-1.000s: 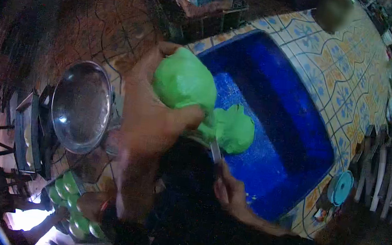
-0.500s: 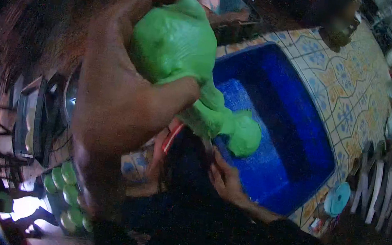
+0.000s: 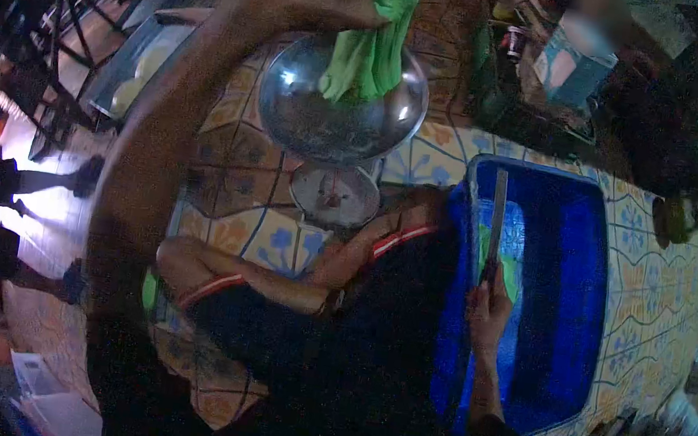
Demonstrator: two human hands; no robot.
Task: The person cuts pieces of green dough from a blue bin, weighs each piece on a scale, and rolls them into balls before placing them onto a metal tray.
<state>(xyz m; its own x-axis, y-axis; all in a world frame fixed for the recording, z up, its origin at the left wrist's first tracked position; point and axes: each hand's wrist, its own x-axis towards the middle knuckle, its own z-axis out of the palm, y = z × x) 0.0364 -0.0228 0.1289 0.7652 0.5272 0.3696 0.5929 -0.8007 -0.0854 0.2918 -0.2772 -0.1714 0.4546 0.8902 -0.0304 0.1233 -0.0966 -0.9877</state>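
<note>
A soft lump of green dough (image 3: 370,59) hangs in thick strands from my left hand (image 3: 327,4), whose fingers are closed around its upper part. Below it is a round metal bowl (image 3: 337,134), and the lower strands reach in front of its inside. The bowl sits on a weighing scale (image 3: 334,197) with a round dial. Over the blue tub (image 3: 557,331), my right hand (image 3: 490,312) grips a long narrow knife (image 3: 498,210) by its dark end, the blade pointing away from me. More green dough (image 3: 510,273) lies in the tub, partly hidden behind that hand.
My crossed legs in dark shorts (image 3: 268,313) are in front of the scale. A tray (image 3: 155,55) with pale round pieces is at the upper left. A person (image 3: 642,106) sits at the upper right near a blue box (image 3: 577,67). Patterned tiles (image 3: 645,289) cover the floor.
My left hand has moved the dough away from above the tub to the metal bowl, and it is now apart from the tub dough. My right hand now shows a knife. The view has turned left.
</note>
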